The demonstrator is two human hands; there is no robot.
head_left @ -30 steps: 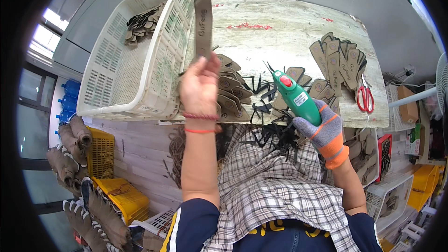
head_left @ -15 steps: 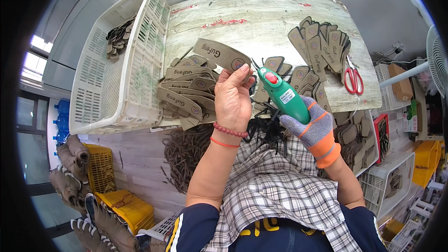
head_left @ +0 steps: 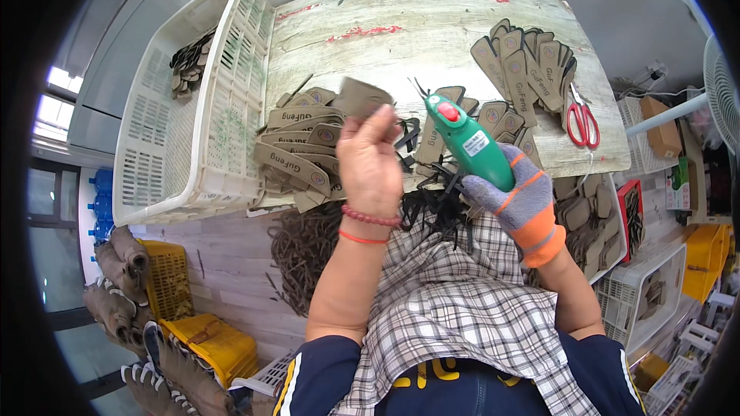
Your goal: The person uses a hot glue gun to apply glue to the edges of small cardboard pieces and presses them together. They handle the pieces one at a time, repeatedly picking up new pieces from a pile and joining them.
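Observation:
Between the thumb and fingers of my bare left hand [head_left: 372, 158] is a tan fabric strap piece [head_left: 361, 97], blurred by motion. My right hand [head_left: 516, 204], in a grey and orange glove, is wrapped round green electric scissors [head_left: 470, 142] with a red button; their blades point up and away over the table. Left of my left hand lies a heap of printed tan strap pieces [head_left: 297, 142]. More pieces [head_left: 505, 127] lie beyond the electric scissors. Black trimmed strips [head_left: 443, 189] hang over the table's near edge and onto my checked apron.
A white plastic crate [head_left: 231, 108] with some pieces inside stands at the table's left. Fanned pieces [head_left: 524, 69] and red-handled scissors [head_left: 583, 119] lie at the right of the worn wooden table [head_left: 385, 11]. Dark trimmings [head_left: 304, 258] pile below; yellow crates [head_left: 212, 343] stand lower left.
My left hand has moved slightly left with the strap piece, which has turned and blurred. The electric scissors have come away from the piece and stay in my right hand.

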